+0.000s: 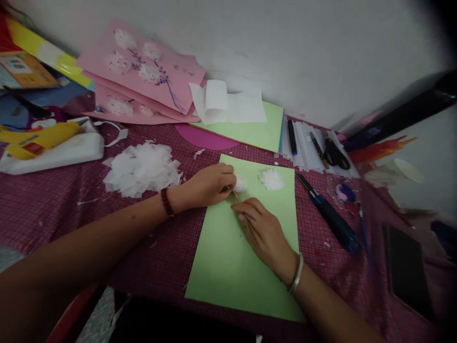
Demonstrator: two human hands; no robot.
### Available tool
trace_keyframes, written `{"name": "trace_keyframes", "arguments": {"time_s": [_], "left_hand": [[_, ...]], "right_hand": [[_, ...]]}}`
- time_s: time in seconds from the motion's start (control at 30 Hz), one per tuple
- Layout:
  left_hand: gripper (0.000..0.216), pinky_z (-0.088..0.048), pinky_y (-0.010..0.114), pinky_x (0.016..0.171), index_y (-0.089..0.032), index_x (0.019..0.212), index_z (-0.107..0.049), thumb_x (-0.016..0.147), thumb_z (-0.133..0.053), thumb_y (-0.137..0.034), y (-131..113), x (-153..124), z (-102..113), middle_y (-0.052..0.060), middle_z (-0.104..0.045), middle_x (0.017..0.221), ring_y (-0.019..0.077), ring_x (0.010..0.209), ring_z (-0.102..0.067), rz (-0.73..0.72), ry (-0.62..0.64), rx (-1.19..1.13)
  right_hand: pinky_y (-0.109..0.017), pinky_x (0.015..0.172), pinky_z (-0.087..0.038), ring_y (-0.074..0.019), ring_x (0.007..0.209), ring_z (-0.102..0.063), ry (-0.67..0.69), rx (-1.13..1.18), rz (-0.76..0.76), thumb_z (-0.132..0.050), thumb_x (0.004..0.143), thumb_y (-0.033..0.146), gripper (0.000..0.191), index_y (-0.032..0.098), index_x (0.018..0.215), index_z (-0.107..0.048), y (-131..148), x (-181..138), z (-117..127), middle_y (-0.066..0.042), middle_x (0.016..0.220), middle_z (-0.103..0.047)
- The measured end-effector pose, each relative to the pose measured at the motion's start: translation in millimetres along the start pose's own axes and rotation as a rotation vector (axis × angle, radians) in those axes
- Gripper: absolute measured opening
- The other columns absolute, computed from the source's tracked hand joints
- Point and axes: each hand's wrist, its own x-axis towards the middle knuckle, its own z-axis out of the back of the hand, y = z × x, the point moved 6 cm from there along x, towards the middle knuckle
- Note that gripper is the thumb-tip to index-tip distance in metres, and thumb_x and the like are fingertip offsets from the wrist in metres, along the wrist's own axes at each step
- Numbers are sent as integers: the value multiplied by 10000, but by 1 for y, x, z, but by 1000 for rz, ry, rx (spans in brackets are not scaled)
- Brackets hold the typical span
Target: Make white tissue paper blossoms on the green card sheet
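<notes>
A light green sheet of paper [228, 267] lies in front of me on the cloth. My right hand [266, 233] grips a thin wooden stick [237, 196], its tip pointing up at my left hand. Curled closed at the sheet's upper left edge, my left hand [216, 185] meets that tip; what its fingers pinch is hidden. Just beside its fingertips is a fluffy white paper tuft [240, 184], partly covered. A second white paper tuft [271, 179] sits on the sheet's upper right. Left of the sheet is a heap of white paper squares [143, 169].
Pink sheets with white paper flowers [150, 71] lean at the back wall, near a white paper roll [216, 95]. A yellow glue gun [46, 138] lies left. At right are a utility knife [330, 214], scissors [335, 153], a black marker [292, 137] and a dark phone-like slab [409, 269].
</notes>
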Motion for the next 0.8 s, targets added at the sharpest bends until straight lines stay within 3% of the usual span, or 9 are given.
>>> {"name": "trace_keyframes", "arguments": {"time_s": [0.33, 0.6, 0.7, 0.8], "left_hand": [[74, -421, 269, 715, -153, 776, -559, 764, -518, -93, 4, -2, -3, 39, -577, 821, 152, 796, -518, 55, -38, -16], [82, -429, 228, 602, -152, 765, -519, 715, -454, -139, 30, -2, 8, -4, -572, 712, 97, 641, -518, 328, -82, -651], [91, -417, 218, 583, -151, 744, -520, 687, -455, -124, 33, -3, 9, -11, -563, 685, 88, 616, -506, 322, -49, -667], [124, -381, 209, 558, -149, 724, -527, 640, -472, -77, 27, -2, 6, -20, -532, 663, 81, 598, -471, 213, -16, -515]], "right_hand": [[-347, 770, -504, -190, 865, -553, 43, -112, 117, -392, 960, 163, 235, 202, 1151, -524, 8, -13, 5, -79, 986, -556], [-338, 782, -504, -186, 900, -569, 27, -107, 160, -413, 945, 133, 238, 201, 1143, -524, 9, -14, 5, -80, 1012, -575], [-321, 755, -498, -175, 870, -574, 5, -59, 146, -412, 938, 130, 234, 203, 1121, -539, 7, -15, 6, -70, 987, -579], [-318, 744, -491, -170, 849, -571, -1, -26, 106, -405, 944, 144, 227, 205, 1107, -551, 4, -14, 6, -66, 971, -578]]}}
